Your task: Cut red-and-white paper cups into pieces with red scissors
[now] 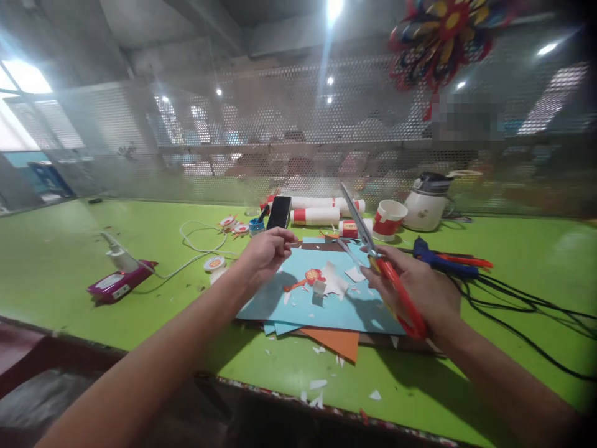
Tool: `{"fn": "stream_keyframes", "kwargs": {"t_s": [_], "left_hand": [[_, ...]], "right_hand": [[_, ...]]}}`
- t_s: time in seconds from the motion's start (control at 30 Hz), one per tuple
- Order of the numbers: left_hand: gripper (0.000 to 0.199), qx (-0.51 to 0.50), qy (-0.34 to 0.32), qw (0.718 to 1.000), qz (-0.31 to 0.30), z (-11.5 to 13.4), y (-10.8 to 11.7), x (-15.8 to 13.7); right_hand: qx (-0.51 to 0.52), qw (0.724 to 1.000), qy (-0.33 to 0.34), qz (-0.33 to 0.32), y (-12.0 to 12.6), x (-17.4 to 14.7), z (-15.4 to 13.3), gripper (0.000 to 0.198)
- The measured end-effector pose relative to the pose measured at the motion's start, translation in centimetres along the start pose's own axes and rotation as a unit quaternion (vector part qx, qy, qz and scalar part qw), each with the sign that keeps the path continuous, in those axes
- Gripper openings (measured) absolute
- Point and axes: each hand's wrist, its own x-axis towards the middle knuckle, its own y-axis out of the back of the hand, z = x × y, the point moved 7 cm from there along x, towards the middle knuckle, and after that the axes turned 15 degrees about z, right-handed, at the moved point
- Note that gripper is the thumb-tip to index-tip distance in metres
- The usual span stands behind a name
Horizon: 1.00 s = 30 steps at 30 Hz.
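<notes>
My right hand [410,280] grips red-handled scissors [400,295], their metal blades slanting up and to the left. My left hand [270,252] hovers over the far left part of a light blue sheet [265,305], its fingers curled together. Anything between those fingertips is too small or hidden to make out. On the sheet, between my hands, lie a white jagged paper cutout [334,280], a small red and gold paper piece [314,275] with a strip, and white scraps. Orange paper [338,342] sticks out from under the sheet's near edge.
Behind the sheet stand a phone [278,213], a blue jar [256,227], white paper rolls [314,216], a red-white cup [390,219] and a white kettle-like container [425,202]. A blue glue gun [443,261] with black cords lies right; a purple power strip [119,283] sits left.
</notes>
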Motion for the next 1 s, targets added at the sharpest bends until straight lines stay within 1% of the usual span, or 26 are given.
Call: {"fn": "stream_keyframes", "kwargs": {"t_s": [0.13, 0.23, 0.3, 0.37, 0.47, 0.57, 0.63, 0.67, 0.77, 0.8, 0.87, 1.0], "left_hand": [[0.029, -0.013, 0.03, 0.998, -0.053, -0.7, -3.6, -3.6], [0.033, -0.013, 0.037, 0.996, -0.079, -1.4, -6.1, -5.8], [0.039, -0.058, 0.046, 0.993, -0.091, -1.7, -7.4, -6.9], [0.05, -0.108, 0.053, 0.988, -0.093, -1.8, -8.2, -7.8], [0.071, -0.15, 0.063, 0.983, -0.089, -1.9, -8.6, -8.5], [0.081, -0.181, 0.073, 0.978, -0.076, -2.2, -8.6, -8.6], [0.077, -0.204, 0.079, 0.974, -0.06, -2.5, -8.7, -8.3], [0.07, -0.217, 0.083, 0.971, -0.052, -2.6, -8.8, -8.2], [0.04, -0.257, 0.102, 0.961, -0.026, -3.1, -9.1, -7.8], [0.033, -0.265, 0.106, 0.958, -0.019, -3.2, -9.1, -7.8], [0.03, -0.269, 0.103, 0.958, -0.011, -3.2, -9.1, -7.8], [0.03, -0.261, 0.079, 0.962, -0.014, -3.3, -9.0, -8.0]], "right_hand": [[0.054, 0.998, -0.022, -0.017, -0.7, -0.9, -0.1, 0.037], [0.102, 0.994, -0.034, -0.031, -1.3, -1.3, -0.5, 0.038], [0.136, 0.989, -0.044, -0.033, -1.3, -1.4, -0.8, 0.039], [0.165, 0.985, -0.054, -0.022, -0.8, -1.1, -1.1, 0.041], [0.19, 0.979, -0.066, 0.01, 0.4, -0.5, -1.0, 0.041], [0.198, 0.978, -0.061, 0.025, 0.9, -0.3, -1.0, 0.041], [0.202, 0.978, -0.052, 0.02, 0.5, -0.5, -1.2, 0.043], [0.204, 0.978, -0.049, 0.015, 0.2, -0.7, -1.2, 0.044], [0.205, 0.978, -0.042, 0.001, -0.7, -1.4, -1.5, 0.043], [0.205, 0.978, -0.041, -0.001, -0.9, -1.5, -1.6, 0.043], [0.201, 0.979, -0.039, -0.002, -1.1, -1.7, -1.7, 0.041], [0.199, 0.98, -0.029, 0.002, -1.1, -1.7, -1.7, 0.034]]}}
